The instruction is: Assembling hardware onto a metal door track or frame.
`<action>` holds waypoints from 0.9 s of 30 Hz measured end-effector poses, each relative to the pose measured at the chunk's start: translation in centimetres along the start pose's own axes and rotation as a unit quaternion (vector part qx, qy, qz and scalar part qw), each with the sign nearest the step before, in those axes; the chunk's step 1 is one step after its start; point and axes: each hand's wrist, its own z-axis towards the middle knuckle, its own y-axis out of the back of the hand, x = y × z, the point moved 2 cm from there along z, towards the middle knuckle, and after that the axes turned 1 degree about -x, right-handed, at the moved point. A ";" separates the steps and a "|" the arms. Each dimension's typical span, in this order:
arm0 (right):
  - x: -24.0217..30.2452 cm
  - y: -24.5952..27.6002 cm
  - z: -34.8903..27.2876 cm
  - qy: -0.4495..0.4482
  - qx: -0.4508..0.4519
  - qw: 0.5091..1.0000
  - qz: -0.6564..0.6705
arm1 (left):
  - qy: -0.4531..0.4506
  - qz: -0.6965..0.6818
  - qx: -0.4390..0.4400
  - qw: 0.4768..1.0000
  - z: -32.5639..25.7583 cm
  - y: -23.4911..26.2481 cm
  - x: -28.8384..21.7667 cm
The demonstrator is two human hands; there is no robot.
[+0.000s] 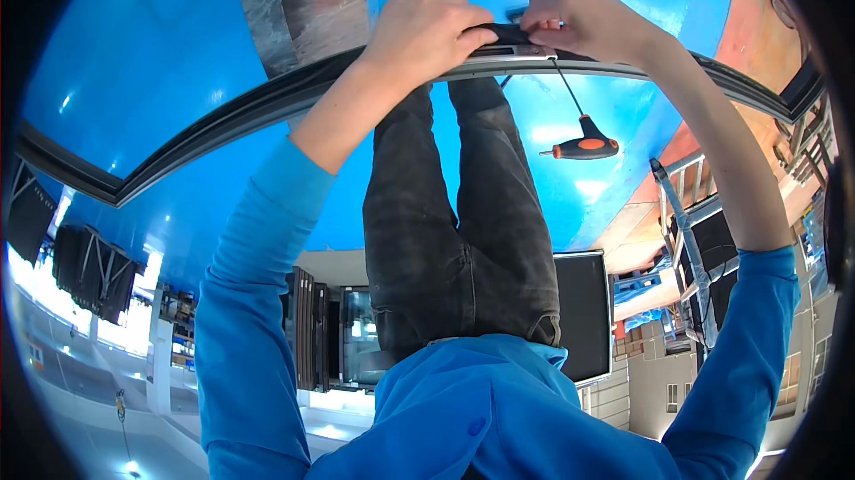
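On the long dark metal frame rail [267, 106], the left hand [423, 35] clamped down beside the right hand [583, 21], which pinched the rail's fitting. Below the rail, a black-and-orange T-handle wrench [583, 146] lay on the blue table [160, 52].

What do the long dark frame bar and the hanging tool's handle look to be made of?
The frame bar looks like dark-coated metal, going by its straight ribbed profile and dull sheen, though it might be plastic. The tool has a thin bare steel shaft and a T-handle that is probably moulded black and orange plastic or rubber.
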 end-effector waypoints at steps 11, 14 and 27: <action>-6.5 -2.5 -2.5 0.028 -0.005 0.999 -0.041 | -0.015 0.055 0.029 0.998 1.2 -1.8 -1.7; -6.4 -2.6 -2.4 0.032 -0.037 0.998 -0.050 | 0.002 0.052 -0.004 0.999 1.3 -1.7 -2.0; -5.4 -2.6 -2.6 0.021 -0.053 0.989 -0.136 | -0.075 0.031 0.024 0.996 2.3 -1.7 -1.5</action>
